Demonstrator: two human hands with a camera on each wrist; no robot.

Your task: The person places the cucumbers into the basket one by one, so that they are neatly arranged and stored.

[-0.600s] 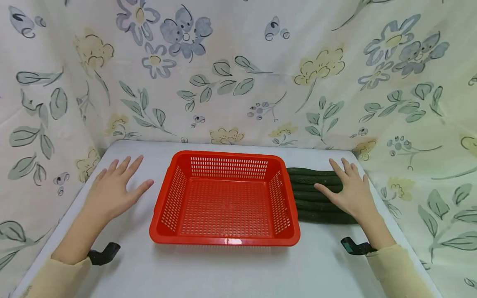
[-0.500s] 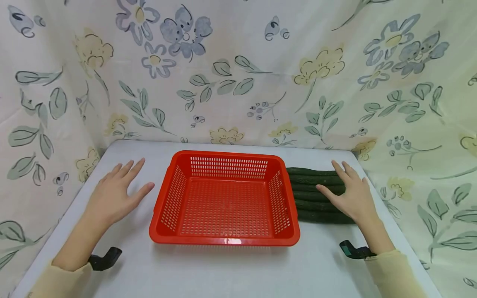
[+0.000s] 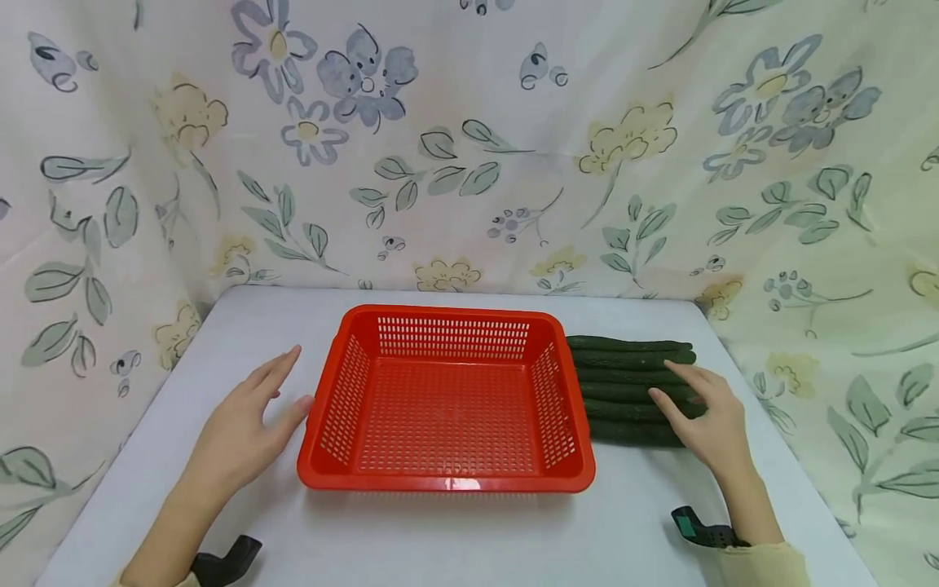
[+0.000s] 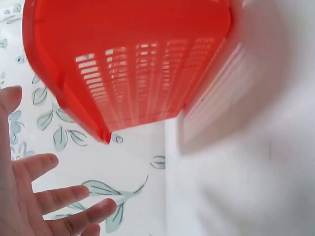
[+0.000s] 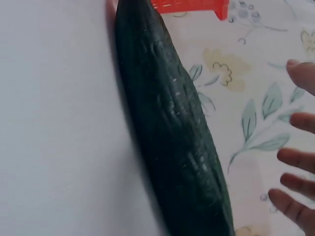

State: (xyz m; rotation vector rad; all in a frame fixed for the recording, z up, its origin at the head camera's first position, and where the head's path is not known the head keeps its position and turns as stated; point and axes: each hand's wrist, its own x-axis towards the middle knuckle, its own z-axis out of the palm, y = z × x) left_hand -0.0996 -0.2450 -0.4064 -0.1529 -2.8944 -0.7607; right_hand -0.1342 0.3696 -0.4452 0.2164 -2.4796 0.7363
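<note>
A red plastic basket [image 3: 447, 484] with slotted walls stands on the white table, and nothing lies in it. Several dark green cucumbers [image 3: 623, 390] lie side by side against its right side. My left hand [image 3: 242, 432] hovers left of the basket, fingers spread and relaxed, thumb pointing at the basket's left rim. Over the right ends of the cucumbers is my right hand [image 3: 711, 420], thumb and fingers apart, holding nothing. The right wrist view shows the nearest cucumber [image 5: 167, 118] close up, with fingertips [image 5: 298, 157] off to its right. In the left wrist view the basket's side wall [image 4: 133, 64] looms above the left fingers [image 4: 64, 196].
The white table [image 3: 455, 542] extends in front of the basket. A floral curtain [image 3: 455, 220] hangs behind the table and along both sides. Each wrist wears a black camera mount [image 3: 227, 561].
Both hands have come lower and nearer in the head view, the left also moving right toward the basket. The fingers have drawn in a little. Basket and cucumbers keep their places.
</note>
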